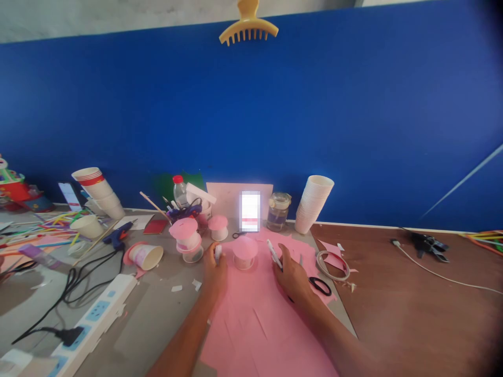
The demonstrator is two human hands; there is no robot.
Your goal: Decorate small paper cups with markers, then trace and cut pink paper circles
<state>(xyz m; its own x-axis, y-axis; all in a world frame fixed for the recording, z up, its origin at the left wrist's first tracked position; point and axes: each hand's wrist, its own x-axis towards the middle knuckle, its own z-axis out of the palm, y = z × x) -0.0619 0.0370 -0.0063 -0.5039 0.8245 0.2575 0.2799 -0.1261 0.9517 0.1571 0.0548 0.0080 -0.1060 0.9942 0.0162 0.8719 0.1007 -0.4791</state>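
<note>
My right hand (293, 277) grips a white marker (274, 253), its tip end pointing up and left. In my left hand (215, 272), the fingers close on a small white object (218, 253) that looks like a marker cap. Between the hands a small paper cup with a round pink paper top (244, 251) stands on a large pink paper sheet (251, 314); neither hand touches it. Scissors (320, 286) lie beside my right hand, their black handle showing and the rest partly hidden.
Behind stand a bright phone (250, 209), a glass jar (279, 210) and a tall cup stack (313, 204). Further pink-topped cups (187, 238) are left of my left hand. A glue gun (118, 235), black cables and a power strip (92, 319) lie further left. A cable coil (332, 265) lies right.
</note>
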